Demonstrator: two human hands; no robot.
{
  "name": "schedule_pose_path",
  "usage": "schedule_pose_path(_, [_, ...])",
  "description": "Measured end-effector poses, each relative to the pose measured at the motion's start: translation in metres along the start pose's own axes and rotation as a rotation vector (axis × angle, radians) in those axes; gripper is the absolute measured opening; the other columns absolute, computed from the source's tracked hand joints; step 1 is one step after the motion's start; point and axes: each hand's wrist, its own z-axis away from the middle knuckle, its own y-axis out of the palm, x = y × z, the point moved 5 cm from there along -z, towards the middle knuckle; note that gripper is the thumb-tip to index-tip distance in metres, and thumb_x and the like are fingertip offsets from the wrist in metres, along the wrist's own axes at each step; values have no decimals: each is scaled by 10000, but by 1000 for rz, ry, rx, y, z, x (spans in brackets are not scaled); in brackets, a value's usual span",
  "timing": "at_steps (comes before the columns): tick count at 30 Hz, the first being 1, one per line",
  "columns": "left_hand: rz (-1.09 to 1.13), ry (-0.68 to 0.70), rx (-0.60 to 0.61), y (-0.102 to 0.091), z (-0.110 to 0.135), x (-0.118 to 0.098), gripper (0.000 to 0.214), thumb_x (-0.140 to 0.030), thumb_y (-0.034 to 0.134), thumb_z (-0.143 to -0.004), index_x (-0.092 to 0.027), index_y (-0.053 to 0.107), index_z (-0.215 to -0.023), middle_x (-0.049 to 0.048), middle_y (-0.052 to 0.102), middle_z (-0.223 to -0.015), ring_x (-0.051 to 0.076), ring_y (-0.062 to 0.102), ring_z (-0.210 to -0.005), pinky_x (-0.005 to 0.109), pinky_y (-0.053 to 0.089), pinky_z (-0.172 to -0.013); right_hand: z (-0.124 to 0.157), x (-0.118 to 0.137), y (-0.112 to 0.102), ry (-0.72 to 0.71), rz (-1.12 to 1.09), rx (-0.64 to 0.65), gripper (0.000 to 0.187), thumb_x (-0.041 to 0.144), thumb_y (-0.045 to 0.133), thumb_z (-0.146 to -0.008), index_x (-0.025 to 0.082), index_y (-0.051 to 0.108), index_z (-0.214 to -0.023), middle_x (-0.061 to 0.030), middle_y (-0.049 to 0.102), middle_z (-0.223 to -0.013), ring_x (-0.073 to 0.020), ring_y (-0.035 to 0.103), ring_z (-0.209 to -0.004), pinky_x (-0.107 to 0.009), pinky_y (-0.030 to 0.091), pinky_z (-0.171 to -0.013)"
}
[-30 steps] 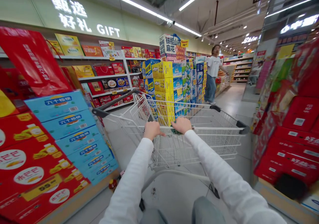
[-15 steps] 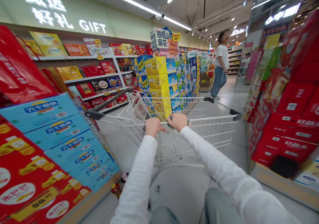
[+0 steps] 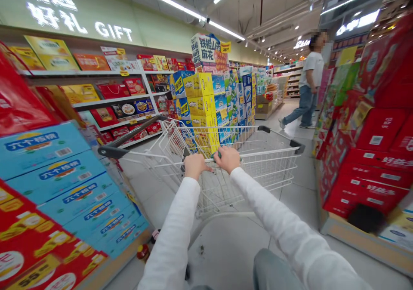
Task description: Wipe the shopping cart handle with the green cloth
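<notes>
In front of me stands a white wire shopping cart (image 3: 267,163), turned sideways, its dark push handle (image 3: 132,135) off to the left. My left hand (image 3: 195,166) is closed on the near top rim of the cart's side, its thumb pointing right. Just beside it, my right hand (image 3: 227,159) wraps round the same rim, with a small dark green piece showing at its fingers. Both arms reach forward in white sleeves. Through the wires, the part of the basket I can see shows only floor and display boxes behind it.
Blue cartons (image 3: 48,146) and red cartons (image 3: 29,238) are stacked at left, with bottles (image 3: 143,252) on the floor beside them. Yellow boxes (image 3: 201,109) rise behind the cart. Red packs (image 3: 371,165) line the right side. A person (image 3: 310,81) walks in the aisle beyond.
The person in the aisle has walked to the right. My view has shifted slightly, and the left stacks stand further toward the left edge. Both hands keep their hold on the cart.
</notes>
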Motion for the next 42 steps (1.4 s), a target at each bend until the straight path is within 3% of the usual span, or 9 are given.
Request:
schedule_pose_path(6, [-15,10,-61,-1,-1,-2,667,-704,542,-656,-117,695,-933,199,685,-910,304,645,-897,342,467,-750,-47,-15,13,110,-76,395,480,516,446,-824,114,696,-900,-167,690,-919,-249,633,-864,-290,405,-688])
schedule_pose_path(13, [-25,52,-99,-3,-1,2,654,-713,439,-716,-138,706,-878,194,688,-870,328,642,-885,369,458,-731,-13,-31,4,-191,-65,-34,325,385,376,-900,192,638,-901,-77,647,-899,-178,567,-876,-257,350,-740])
schedule_pose_path(16, [-30,81,-94,-3,0,6,641,-699,361,-767,-162,703,-843,182,689,-867,316,644,-879,365,458,-722,-9,-88,3,-126,-22,-7,291,369,393,-896,203,627,-847,-47,628,-845,-157,551,-812,-241,324,-671])
schedule_pose_path(22, [-64,58,-44,-4,6,11,563,-679,455,-726,-180,688,-839,161,692,-866,316,645,-864,363,460,-710,7,-269,-25,177,107,-75,261,312,392,-899,176,615,-889,-75,610,-925,-175,536,-869,-246,330,-732])
schedule_pose_path(25, [-49,93,-19,-5,10,10,501,-644,551,-674,-202,682,-871,145,697,-871,315,644,-867,366,459,-717,18,-314,-35,292,150,-79,247,305,415,-895,163,612,-942,-93,604,-980,-180,540,-888,-250,338,-760])
schedule_pose_path(29, [-25,82,6,-6,9,7,461,-604,569,-677,-195,690,-850,162,695,-870,332,645,-861,397,460,-724,16,-284,-36,353,197,-97,275,324,415,-893,154,631,-904,-108,620,-949,-200,554,-867,-276,340,-729])
schedule_pose_path(36, [-51,72,87,-12,4,-13,468,-541,648,-612,-131,697,-833,203,688,-916,359,636,-896,415,463,-752,7,-131,-13,58,93,-108,259,417,489,-836,217,642,-780,-42,618,-765,-177,548,-727,-277,330,-640])
schedule_pose_path(39, [-45,88,96,-11,6,-10,477,-558,623,-636,-126,693,-825,212,684,-928,360,636,-893,421,463,-753,17,-119,-15,-67,68,-203,265,405,454,-868,214,628,-807,-42,604,-798,-172,529,-771,-279,348,-684])
schedule_pose_path(42, [-47,106,83,-8,8,-2,495,-604,593,-644,-150,694,-814,209,683,-935,362,635,-900,421,464,-755,36,-151,-20,-192,32,-263,274,396,418,-904,217,624,-877,-52,601,-877,-169,506,-840,-284,364,-766])
